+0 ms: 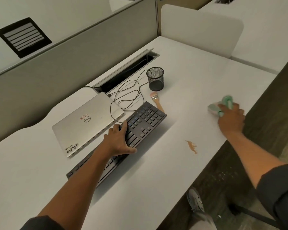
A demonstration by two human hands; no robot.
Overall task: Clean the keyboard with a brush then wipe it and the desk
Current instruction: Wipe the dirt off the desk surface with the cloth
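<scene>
- Head view: my left hand grips the black keyboard near its middle, fingers curled over the far edge and thumb on the near edge; the keyboard lies slantwise on the white table, and its near side seems to be lifted a little, going by the shadow beneath it.
- My right hand reaches out to the table's right edge and clutches a green cloth, which is blurred; the cloth is against the tabletop there, well apart from the keyboard.
- The brush lies flat on the table just beyond the keyboard's far right corner, bristles pointing to a black mesh cup that stands upright near it.
- A brown smear marks the table between the keyboard and my right arm.
- A closed silver laptop lies just left of the keyboard, with a loose black cable looped beside it.
</scene>
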